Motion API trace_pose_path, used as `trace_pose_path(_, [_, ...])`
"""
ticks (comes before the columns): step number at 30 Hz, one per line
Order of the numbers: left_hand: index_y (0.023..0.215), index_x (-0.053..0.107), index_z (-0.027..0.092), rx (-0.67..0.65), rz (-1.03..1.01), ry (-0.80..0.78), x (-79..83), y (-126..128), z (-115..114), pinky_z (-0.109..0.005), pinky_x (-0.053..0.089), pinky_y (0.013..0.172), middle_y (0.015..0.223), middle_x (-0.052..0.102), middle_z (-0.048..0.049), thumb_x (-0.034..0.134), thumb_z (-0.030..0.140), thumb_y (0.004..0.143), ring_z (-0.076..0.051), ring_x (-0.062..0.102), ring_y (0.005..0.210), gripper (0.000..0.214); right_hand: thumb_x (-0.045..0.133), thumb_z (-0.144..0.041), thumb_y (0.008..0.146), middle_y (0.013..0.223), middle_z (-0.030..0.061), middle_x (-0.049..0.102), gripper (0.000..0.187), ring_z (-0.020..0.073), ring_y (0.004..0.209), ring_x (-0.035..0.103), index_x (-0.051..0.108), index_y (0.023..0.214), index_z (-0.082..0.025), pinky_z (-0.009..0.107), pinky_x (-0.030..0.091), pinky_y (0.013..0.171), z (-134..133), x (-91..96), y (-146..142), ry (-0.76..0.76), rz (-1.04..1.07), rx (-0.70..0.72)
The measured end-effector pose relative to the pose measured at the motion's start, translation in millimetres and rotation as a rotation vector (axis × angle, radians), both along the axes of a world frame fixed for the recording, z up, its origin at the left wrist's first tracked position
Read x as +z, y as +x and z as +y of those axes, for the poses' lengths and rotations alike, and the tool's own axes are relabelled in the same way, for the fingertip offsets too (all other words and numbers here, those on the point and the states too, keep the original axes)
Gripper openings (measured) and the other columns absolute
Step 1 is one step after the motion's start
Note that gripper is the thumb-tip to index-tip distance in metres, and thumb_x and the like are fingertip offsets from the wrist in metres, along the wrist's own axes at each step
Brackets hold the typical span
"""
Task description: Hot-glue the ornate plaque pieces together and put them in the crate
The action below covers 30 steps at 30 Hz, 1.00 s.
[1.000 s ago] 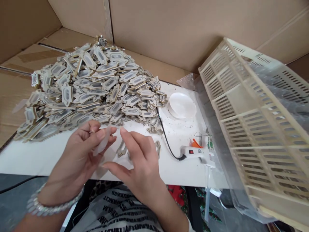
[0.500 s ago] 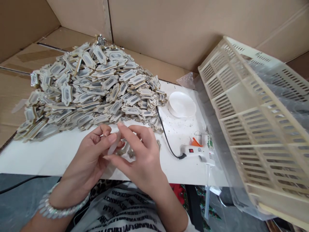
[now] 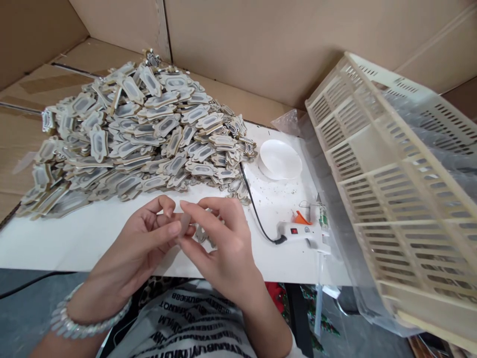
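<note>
Two hands (image 3: 186, 243), one translucent piece (image 3: 185, 224)

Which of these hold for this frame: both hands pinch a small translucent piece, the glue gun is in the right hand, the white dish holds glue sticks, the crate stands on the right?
1. Both hands pinch a small translucent piece. True: left hand and right hand meet on it.
2. The glue gun is in the right hand. False: it lies on the white table.
3. The white dish holds glue sticks. False: it looks empty.
4. The cream slotted crate stands on the right. True.
5. The pile of framed pieces lies behind the hands. True.
</note>
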<state>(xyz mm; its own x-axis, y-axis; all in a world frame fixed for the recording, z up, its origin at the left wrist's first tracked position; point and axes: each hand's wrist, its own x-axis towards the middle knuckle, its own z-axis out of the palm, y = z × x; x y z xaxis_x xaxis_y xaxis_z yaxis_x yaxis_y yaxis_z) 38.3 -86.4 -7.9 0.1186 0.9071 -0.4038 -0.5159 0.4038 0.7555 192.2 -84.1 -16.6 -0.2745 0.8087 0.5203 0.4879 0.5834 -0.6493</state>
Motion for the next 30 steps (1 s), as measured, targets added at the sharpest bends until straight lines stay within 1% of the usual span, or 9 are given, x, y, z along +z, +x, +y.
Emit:
trace_pose_path(4, [0.072,0.049,0.021,-0.021,0.009,-0.002,-1.4,-2.6,-3.4,-0.013,0.047,0.053,0.061,0.063,0.0077,0.094,0.028,0.061,-0.008,0.057,0.054,0.046,0.065,-0.030,0.094,0.109,0.0035,0.064,0.031,0.0159,0.102,0.059,0.065,0.125,-0.025,0.030,0.056,0.087,-2.1,0.9,4.1,-0.029,-0.022,0.011])
trace_pose_path(7, [0.071,0.048,0.021,-0.040,0.016,0.011,-0.4,-1.1,-4.2,-0.013,0.046,0.054,0.060,0.061,0.0077,0.094,0.031,0.061,-0.007,0.054,0.054,0.048,0.067,-0.036,0.093,0.107,0.0037,0.065,0.031,0.0161,0.099,0.059,0.067,0.122,-0.024,0.030,0.056,0.086,-2.7,1.7,5.3,-0.029,-0.016,0.011])
trace_pose_path(13, [0.061,0.053,0.019,-0.124,0.060,0.019,-3.3,1.7,-4.7,-0.015,0.042,0.049,0.059,0.055,0.0045,0.094,0.044,0.058,-0.009,0.049,0.055,0.049,0.066,-0.033,0.094,0.102,0.0045,0.068,0.028,0.0166,0.094,0.060,0.067,0.119,-0.021,0.031,0.056,0.085,-5.7,0.8,7.2,0.034,-0.026,-0.003])
trace_pose_path(17, [0.062,0.062,0.019,-0.226,0.027,-0.010,-8.9,2.7,-9.0,-0.015,0.038,0.047,0.057,0.053,0.0036,0.092,0.043,0.059,-0.009,0.044,0.052,0.039,0.070,-0.025,0.091,0.100,0.0045,0.069,0.030,0.0152,0.093,0.061,0.065,0.120,-0.015,0.028,0.056,0.083,-16.3,-0.6,16.0,0.111,-0.036,0.062])
trace_pose_path(21, [0.066,0.068,0.020,-0.362,-0.078,0.001,-14.3,6.3,-16.7,-0.016,0.039,0.048,0.056,0.056,0.0023,0.092,0.037,0.061,-0.009,0.046,0.051,0.030,0.067,-0.028,0.094,0.095,0.0024,0.071,0.036,0.0152,0.088,0.062,0.058,0.128,-0.017,0.030,0.057,0.080,-29.4,0.0,30.3,0.136,-0.051,0.073])
trace_pose_path(23, [0.071,0.068,0.021,-0.395,-0.142,-0.006,-17.7,8.4,-21.5,-0.015,0.039,0.048,0.056,0.059,0.0025,0.091,0.032,0.064,-0.008,0.048,0.050,0.027,0.063,-0.030,0.097,0.095,0.0027,0.072,0.035,0.0157,0.086,0.063,0.058,0.129,-0.018,0.032,0.057,0.079,-33.8,0.1,35.6,0.118,-0.086,0.091])
trace_pose_path(25, [0.078,0.066,0.023,-0.384,-0.223,-0.022,-21.9,10.2,-26.2,-0.013,0.039,0.048,0.057,0.062,0.0039,0.090,0.028,0.066,-0.007,0.048,0.048,0.028,0.061,-0.031,0.098,0.096,0.0031,0.073,0.034,0.0159,0.086,0.065,0.059,0.129,-0.018,0.033,0.058,0.079,-35.8,-1.2,38.0,0.103,-0.110,0.113])
trace_pose_path(27, [0.084,0.063,0.025,-0.341,-0.273,-0.031,-25.9,11.5,-29.6,-0.011,0.041,0.049,0.060,0.065,0.0051,0.090,0.024,0.068,-0.006,0.052,0.048,0.031,0.060,-0.030,0.098,0.097,0.0041,0.073,0.033,0.0159,0.088,0.066,0.061,0.128,-0.016,0.033,0.058,0.078,-36.1,-3.9,37.5,0.105,-0.113,0.113])
trace_pose_path(30, [0.090,0.064,0.028,-0.266,-0.238,0.010,-29.0,13.3,-31.4,-0.011,0.046,0.051,0.064,0.072,0.0049,0.089,0.022,0.070,-0.008,0.061,0.052,0.033,0.062,-0.029,0.097,0.098,0.0058,0.073,0.035,0.0168,0.090,0.065,0.059,0.129,-0.016,0.033,0.057,0.076,-35.6,-9.4,34.0,0.123,-0.078,0.043])
